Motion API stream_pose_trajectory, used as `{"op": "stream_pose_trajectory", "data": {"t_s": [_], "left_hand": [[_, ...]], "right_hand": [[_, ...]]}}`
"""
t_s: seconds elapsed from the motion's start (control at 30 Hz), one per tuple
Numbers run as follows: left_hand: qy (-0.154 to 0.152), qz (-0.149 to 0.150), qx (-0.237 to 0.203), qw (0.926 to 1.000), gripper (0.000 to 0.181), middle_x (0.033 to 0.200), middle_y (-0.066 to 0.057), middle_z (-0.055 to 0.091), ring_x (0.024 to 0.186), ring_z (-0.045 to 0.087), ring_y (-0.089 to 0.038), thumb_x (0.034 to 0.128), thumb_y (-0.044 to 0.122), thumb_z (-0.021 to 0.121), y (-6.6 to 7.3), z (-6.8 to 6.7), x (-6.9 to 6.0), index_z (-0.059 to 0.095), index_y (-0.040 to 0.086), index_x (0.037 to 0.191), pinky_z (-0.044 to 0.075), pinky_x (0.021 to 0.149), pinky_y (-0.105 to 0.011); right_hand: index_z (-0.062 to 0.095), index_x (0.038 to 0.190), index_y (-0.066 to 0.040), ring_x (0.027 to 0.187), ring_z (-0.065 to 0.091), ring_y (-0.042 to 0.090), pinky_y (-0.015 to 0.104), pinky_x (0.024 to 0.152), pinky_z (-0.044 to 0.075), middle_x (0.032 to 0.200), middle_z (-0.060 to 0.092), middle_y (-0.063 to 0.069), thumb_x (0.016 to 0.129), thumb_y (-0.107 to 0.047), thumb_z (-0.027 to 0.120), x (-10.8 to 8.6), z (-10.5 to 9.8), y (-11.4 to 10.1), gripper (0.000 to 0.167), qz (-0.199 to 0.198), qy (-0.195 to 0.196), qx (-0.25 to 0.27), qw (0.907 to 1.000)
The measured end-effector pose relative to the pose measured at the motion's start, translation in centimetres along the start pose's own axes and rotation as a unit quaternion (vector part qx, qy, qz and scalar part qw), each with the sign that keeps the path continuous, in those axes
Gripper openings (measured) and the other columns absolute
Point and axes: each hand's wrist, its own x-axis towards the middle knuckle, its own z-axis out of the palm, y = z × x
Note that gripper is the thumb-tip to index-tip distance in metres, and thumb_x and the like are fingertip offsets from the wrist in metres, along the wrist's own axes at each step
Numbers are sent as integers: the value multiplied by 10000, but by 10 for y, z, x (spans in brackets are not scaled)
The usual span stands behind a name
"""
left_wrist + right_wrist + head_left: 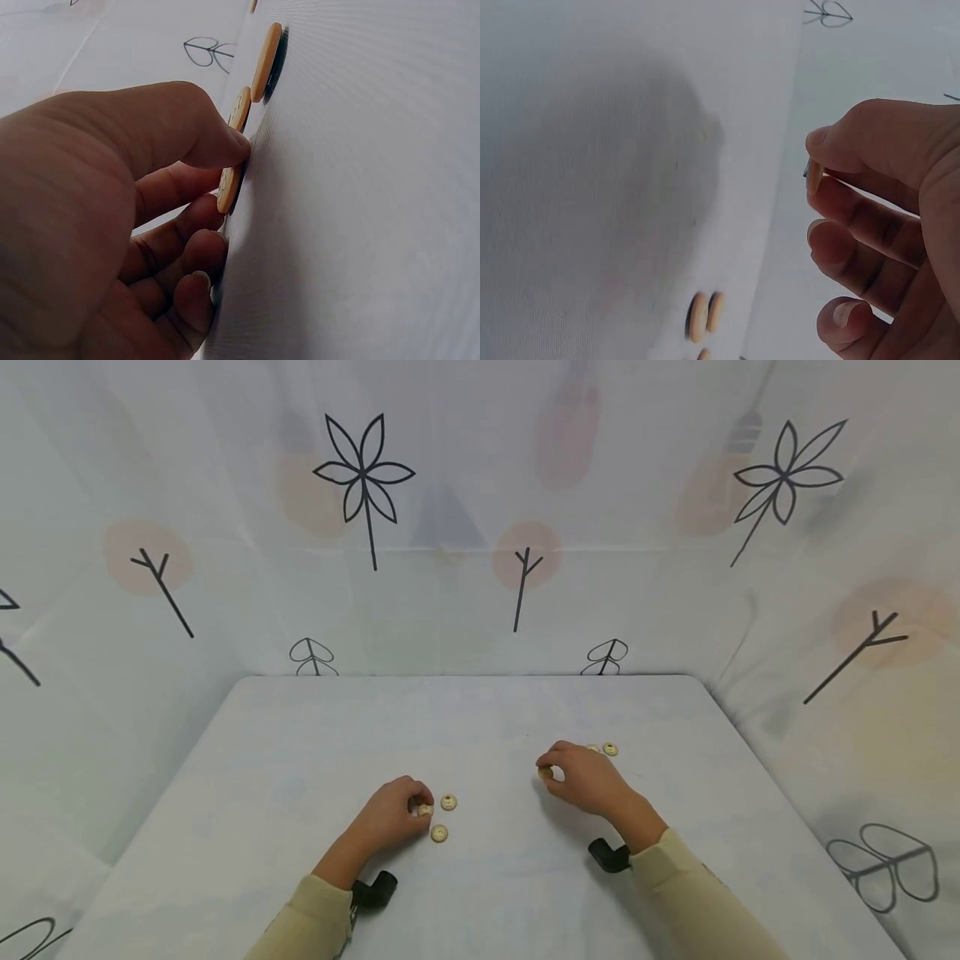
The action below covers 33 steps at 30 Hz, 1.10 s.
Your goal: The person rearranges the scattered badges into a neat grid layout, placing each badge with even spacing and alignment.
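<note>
My left hand [393, 814] is low over the left-middle of the table, thumb and fingers pinching a small round wooden disc [228, 189] at the surface. Beside it lie two similar discs, an upper one [448, 802] and a lower one [439, 833]. Farther right, my right hand [588, 778] pinches another wooden disc [814, 177] between thumb and index finger, lifted off the table. Just beyond that hand lie a disc [611, 749] and a partly hidden disc [592, 748]. Dark marks show on the discs' faces, too small to read.
A white-covered table [495, 893] with rounded far corners carries everything. Pale cloth [457, 602] printed with plants hangs behind and at both sides. A black wrist device sits under each cuff, one left [375, 891] and one right [608, 856].
</note>
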Motion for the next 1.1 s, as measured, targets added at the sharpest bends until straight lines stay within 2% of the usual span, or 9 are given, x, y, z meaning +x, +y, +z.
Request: {"op": "stream_pose_trajectory", "data": {"t_s": [0.23,0.47,0.77,1.1], "left_hand": [[-28,-62,-18,10000,109,823,59,545,745,487,-94,800,150,713,1,-1,0,681,170,902,429,681,-280],[-56,-161,38,9998,106,822,60,538,743,481,-98,808,171,719,-1,0,1,679,179,906,424,683,-289],[-63,-163,65,9998,106,824,60,543,739,483,-98,805,175,721,-1,1,3,681,181,903,425,680,-293],[-67,-207,3,9998,107,824,58,547,742,483,-99,799,173,719,-1,1,3,681,180,899,424,686,-294]], "right_hand": [[724,1011,-160,852,632,158,329,720,494,1017,669,-28,861,-198,696,-2,-4,11,157,157,-6,-38,9999],[727,1049,-150,942,652,212,429,774,524,1055,674,-4,878,-205,681,-5,-7,23,185,357,51,21,9993],[724,1081,-123,895,631,206,382,723,511,1071,672,14,880,-210,688,-11,-10,41,222,534,44,76,9985],[709,1089,-98,966,644,285,451,741,520,1098,667,64,879,-201,684,-16,-15,56,235,792,23,86,9968]]}}
